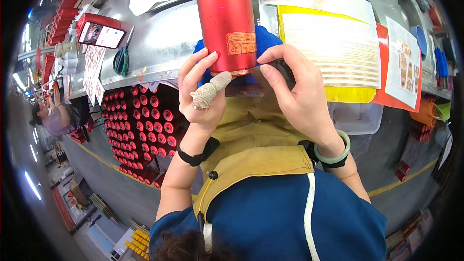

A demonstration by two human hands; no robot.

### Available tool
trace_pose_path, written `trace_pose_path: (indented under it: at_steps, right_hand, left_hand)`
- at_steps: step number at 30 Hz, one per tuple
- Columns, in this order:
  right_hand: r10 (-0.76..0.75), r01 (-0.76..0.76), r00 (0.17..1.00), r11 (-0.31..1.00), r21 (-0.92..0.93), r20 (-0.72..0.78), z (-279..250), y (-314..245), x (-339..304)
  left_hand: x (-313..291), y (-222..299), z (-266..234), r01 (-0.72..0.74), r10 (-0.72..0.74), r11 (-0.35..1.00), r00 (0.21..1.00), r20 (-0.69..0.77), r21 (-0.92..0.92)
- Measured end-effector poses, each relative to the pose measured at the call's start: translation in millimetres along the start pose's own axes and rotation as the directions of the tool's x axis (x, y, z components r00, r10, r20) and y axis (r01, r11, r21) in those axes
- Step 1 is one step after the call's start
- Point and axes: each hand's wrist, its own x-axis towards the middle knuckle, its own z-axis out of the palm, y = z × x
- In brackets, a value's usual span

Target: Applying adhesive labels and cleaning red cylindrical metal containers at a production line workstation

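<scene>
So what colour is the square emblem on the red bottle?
Gold, on the red bottle; the emblem shows clearly in the head view.

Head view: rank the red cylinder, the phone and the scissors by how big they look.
1. red cylinder, largest, though nearest the camera.
2. phone.
3. scissors, looking about as long as the phone but thinner, so this order is unsure.

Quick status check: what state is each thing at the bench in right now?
red cylinder: lying on the bench, gold label applied, base towards the person
left hand: at the cylinder's base, thumb bandaged
right hand: pinching a dark strip by the base
scissors: closed, lying flat
phone: screen lit
</scene>
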Motion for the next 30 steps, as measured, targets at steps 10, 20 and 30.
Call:
trace_pose_path:
  at_steps: [10, 20, 30]
  right_hand:
    - [0.082, -0.081, 0.994, 0.997, 0.018, -0.072, 17, -8, -1]
    - [0.171, -0.169, 0.978, 0.985, 0.029, -0.116, 24, -21, 0]
    - [0.181, -0.178, 0.978, 0.983, 0.041, -0.104, 22, -9, 0]
  left_hand:
    - [8, 3, -4, 0.124, -0.124, 0.992, 0.992, -0.029, -0.016]
    - [6, -11, -7, 0.079, -0.089, 0.983, 0.994, -0.060, -0.163]
    - [18, -5, -18, -0.079, 0.073, 0.995, 0.992, 0.108, 0.056]
